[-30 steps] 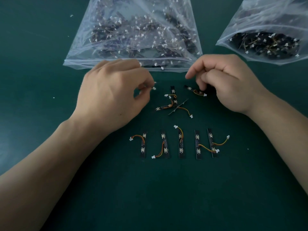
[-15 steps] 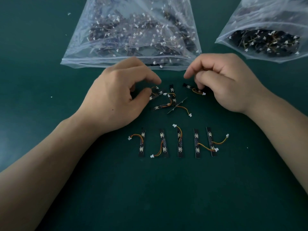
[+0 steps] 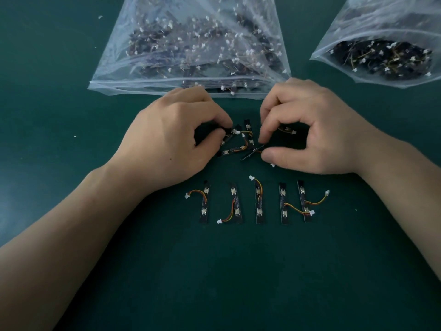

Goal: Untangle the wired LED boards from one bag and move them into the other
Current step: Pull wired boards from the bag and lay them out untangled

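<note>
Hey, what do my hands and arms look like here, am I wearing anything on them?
Nothing worn that I can see. The left hand and right hand are bare: no gloves or rings. The left forearm and right forearm show no sleeves, watch or bands.

Two bags: upper-centre bag [image 3: 133, 88], upper-right bag [image 3: 338, 27]. Five rowed boards [image 3: 259, 204] at lower centre, roughly five tangled boards [image 3: 235, 149] at centre. Two hands: left hand [image 3: 167, 142], right hand [image 3: 322, 134].

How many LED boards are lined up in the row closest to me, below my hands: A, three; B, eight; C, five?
C: five boards lie side by side in that row, separate from the tangled ones farther up.
</note>
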### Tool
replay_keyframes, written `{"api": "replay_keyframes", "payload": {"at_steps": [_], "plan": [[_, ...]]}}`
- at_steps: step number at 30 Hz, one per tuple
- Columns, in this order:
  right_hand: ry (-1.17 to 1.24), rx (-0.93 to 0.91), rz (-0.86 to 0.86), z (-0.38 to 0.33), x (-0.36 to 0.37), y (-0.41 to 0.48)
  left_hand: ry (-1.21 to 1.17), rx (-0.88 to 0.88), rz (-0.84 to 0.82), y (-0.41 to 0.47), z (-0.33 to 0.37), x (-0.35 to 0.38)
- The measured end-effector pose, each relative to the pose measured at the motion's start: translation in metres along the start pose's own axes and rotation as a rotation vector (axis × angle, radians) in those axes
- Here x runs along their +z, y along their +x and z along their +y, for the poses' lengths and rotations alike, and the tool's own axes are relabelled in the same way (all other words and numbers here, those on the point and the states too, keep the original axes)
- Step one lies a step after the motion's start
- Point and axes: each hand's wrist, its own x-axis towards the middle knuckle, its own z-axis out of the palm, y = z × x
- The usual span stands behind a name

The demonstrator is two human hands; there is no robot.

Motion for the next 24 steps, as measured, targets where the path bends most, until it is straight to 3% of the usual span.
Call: {"api": "replay_keyframes", "payload": {"at_steps": [4,11,24], "plan": [[-0.009,0.003,-0.003,-0.0003,-0.0005,0.0,-0.002,-0.006,0.043,0.0006,0.0005,-0.0007],[0.024,0.044,-0.021,-0.003,-0.0048,0.0006,-0.032,0.199,-0.032,0.0014,0.0005,-0.0011],[-0.003,0.078,-0.066,-0.0037,-0.0034,0.0019,0.019,0.171,-0.056,0.0,0.0055,-0.0025]]}}
